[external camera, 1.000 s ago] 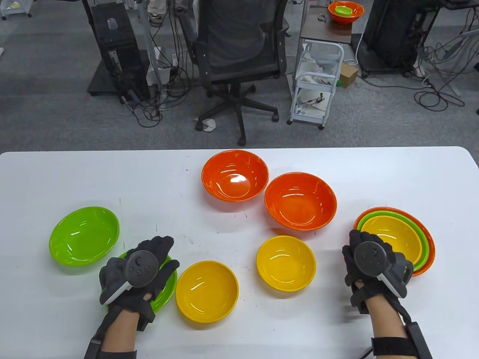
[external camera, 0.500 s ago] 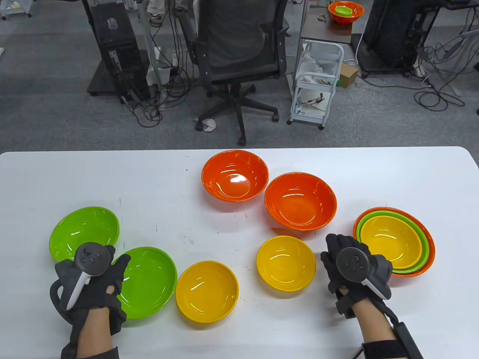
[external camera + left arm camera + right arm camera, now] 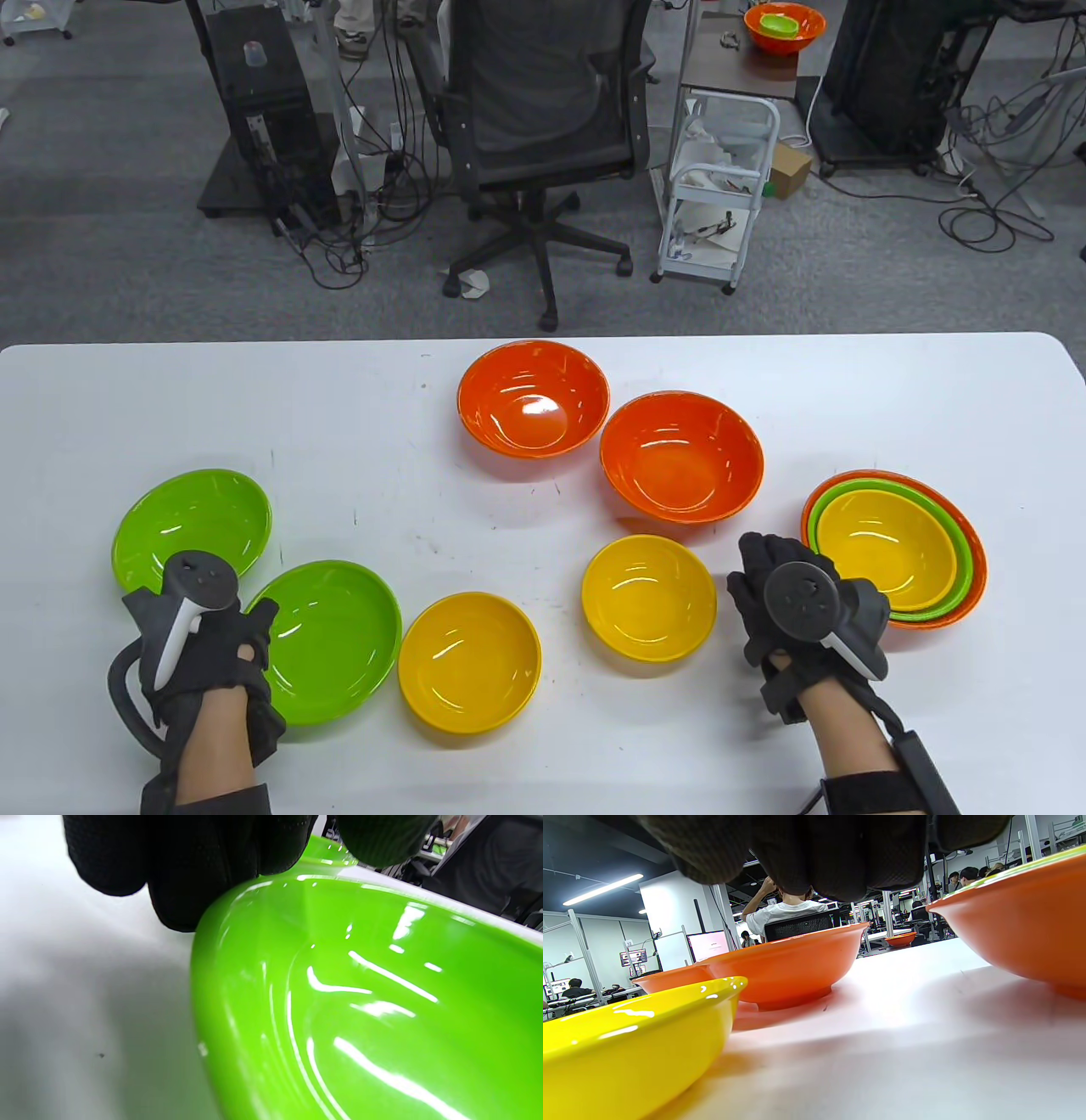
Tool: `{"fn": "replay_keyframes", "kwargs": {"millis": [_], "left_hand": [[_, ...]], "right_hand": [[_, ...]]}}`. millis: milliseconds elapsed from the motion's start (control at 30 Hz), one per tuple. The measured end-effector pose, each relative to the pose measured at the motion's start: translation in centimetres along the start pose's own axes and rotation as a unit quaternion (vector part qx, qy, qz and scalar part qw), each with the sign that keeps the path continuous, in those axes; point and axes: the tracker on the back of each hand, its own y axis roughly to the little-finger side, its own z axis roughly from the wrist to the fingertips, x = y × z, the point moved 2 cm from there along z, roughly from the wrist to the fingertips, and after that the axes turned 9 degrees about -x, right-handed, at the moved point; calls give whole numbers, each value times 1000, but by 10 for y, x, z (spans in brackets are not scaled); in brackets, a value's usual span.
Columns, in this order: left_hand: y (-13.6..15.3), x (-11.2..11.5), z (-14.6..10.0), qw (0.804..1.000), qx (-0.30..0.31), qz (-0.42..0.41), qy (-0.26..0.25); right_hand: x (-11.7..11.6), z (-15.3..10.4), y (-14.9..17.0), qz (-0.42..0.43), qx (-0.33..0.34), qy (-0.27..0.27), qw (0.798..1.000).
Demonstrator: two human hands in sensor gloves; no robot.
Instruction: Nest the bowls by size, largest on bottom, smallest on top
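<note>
Loose bowls stand on the white table (image 3: pixel 848 390): two orange (image 3: pixel 533 409) (image 3: pixel 681 454), two green (image 3: pixel 199 522) (image 3: pixel 335 641), two yellow (image 3: pixel 469 662) (image 3: pixel 649 598). A nested stack (image 3: pixel 895 548) at the right is orange, then green, then yellow on top. My left hand (image 3: pixel 204 628) is at the left rim of the nearer green bowl (image 3: pixel 360 1005). Its fingers (image 3: pixel 182 870) lie against the outside of the rim and the thumb sits just over it. My right hand (image 3: pixel 768 586) rests empty between the right yellow bowl (image 3: pixel 628 1043) and the stack (image 3: pixel 1022 925).
An office chair (image 3: pixel 543 127) and a white cart (image 3: pixel 721 195) stand on the floor beyond the table's far edge. The right wrist view shows an orange bowl (image 3: pixel 793 959) just past the yellow one.
My left hand moved from above the nearer green bowl to its left rim and tilted down. My right hand drew left, away from the stack, then stayed still. No bowl moved.
</note>
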Motion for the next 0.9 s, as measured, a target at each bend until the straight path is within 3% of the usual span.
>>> {"fn": "replay_keyframes", "kwargs": {"millis": [467, 900], "left_hand": [[5, 20, 25, 997, 9, -27, 75], [11, 17, 31, 994, 37, -76, 73]], "right_hand": [[-1, 0, 0, -2, -2, -5, 1000], [-2, 0, 1, -1, -10, -7, 1000]]}}
